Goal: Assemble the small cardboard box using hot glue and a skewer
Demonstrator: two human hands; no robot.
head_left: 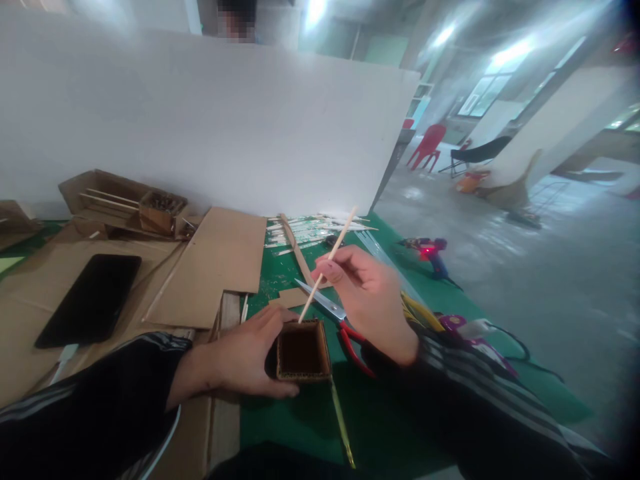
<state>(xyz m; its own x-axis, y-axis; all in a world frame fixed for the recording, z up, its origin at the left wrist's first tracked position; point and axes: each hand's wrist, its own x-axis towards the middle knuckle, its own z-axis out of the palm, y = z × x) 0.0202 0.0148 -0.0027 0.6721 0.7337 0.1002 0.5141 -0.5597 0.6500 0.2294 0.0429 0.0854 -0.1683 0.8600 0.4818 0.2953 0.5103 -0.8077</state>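
A small, open-topped cardboard box [327, 360] stands on the green table. My left hand [245, 353] wraps round its left side, fingers behind and thumb in front. Between the thumb and fingers of my right hand [370, 293] is a thin wooden stick [343, 233], held at a slant. The stick's lower end meets the box's far rim; whether it touches cannot be made out. Red-handled scissors [353, 340] lie partly beneath my right hand, blades pointing to the far left. A thin yellowish strip [341, 420] runs from the box's near right corner toward me.
Cardboard sheets [210, 260] and a black phone [93, 300] with a white cable lie left. Behind them sits a cardboard tray [80, 187]. White sticks [310, 230] are strewn near the white partition [225, 127]. A glue gun [430, 250] with a red light rests at the right edge.
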